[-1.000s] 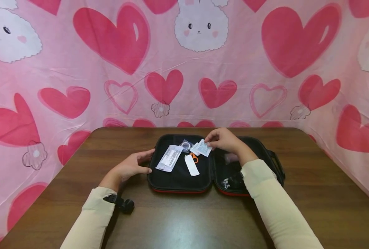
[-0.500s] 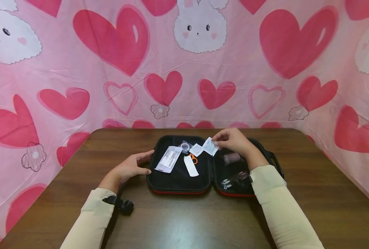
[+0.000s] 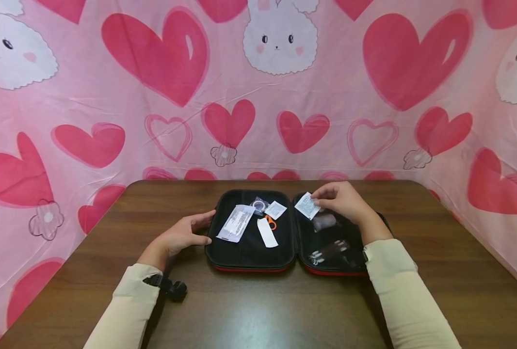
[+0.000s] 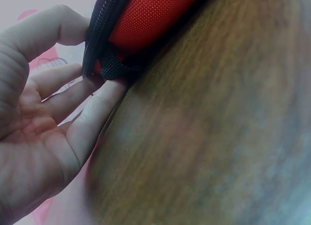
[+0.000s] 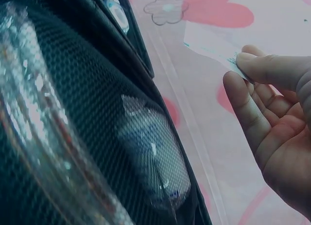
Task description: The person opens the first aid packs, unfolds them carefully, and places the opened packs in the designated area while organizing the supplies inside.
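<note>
An open black case [image 3: 250,257] with red outer sides lies on the table. My right hand [image 3: 339,201] pinches a small white printed sachet [image 3: 307,206] between thumb and finger, over the far part of the case's right half. The right wrist view has the sachet [image 5: 211,50] held up at its corner. My left hand [image 3: 184,236] touches the case's left edge with its fingers spread; close up, fingertips meet the zipper edge [image 4: 104,28] and a black strap loop. In the left half lie a second sachet [image 3: 276,210], orange-handled scissors [image 3: 270,223] and a white strip [image 3: 267,233].
A long white packet [image 3: 236,223] and a plastic-wrapped ring-shaped roll [image 3: 259,205] also lie in the left half. Behind mesh on the right are a wrapped roll [image 5: 153,159] and a clear packet of thin sticks [image 3: 330,251]. A heart-patterned cloth [image 3: 223,58] hangs behind the table.
My right hand has carried the sachet rightward, from beside the other sachet across the hinge to over the right half. The left hand has stayed at the case's edge.
</note>
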{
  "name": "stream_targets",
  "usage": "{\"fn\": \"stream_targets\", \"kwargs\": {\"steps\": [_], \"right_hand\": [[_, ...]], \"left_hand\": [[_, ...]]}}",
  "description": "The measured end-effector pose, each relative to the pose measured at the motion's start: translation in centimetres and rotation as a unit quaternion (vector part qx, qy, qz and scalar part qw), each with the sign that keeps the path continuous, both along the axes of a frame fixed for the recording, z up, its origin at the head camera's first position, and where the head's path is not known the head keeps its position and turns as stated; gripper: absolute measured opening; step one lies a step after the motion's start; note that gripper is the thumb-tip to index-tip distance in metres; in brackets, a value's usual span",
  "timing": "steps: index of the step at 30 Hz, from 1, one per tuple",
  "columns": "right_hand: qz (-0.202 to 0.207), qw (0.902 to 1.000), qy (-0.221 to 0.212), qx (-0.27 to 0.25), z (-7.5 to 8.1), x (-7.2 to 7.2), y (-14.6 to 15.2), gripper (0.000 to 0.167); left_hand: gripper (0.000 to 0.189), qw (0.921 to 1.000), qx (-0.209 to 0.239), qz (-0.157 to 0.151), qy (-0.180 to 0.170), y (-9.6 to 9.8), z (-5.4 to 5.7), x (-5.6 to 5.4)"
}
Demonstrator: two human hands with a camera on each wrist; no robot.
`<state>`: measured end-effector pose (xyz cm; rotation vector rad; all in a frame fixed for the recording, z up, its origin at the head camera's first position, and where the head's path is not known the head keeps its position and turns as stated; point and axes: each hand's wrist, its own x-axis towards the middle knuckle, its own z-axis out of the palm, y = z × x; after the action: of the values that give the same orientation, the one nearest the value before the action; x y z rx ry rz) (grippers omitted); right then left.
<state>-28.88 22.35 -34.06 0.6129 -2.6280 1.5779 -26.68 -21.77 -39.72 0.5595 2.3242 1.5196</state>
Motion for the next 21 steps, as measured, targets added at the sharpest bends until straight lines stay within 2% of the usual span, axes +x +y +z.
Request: {"fn": "stream_targets", "kwargs": {"steps": [21], "right_hand": [[-0.067,0.9973,0.030,-0.008,-0.7,0.7,3.5,0.025]], "left_hand": [[0.084,1.0000,0.004,0.001,-0.004,0.0,-0.1,-0.1]]}}
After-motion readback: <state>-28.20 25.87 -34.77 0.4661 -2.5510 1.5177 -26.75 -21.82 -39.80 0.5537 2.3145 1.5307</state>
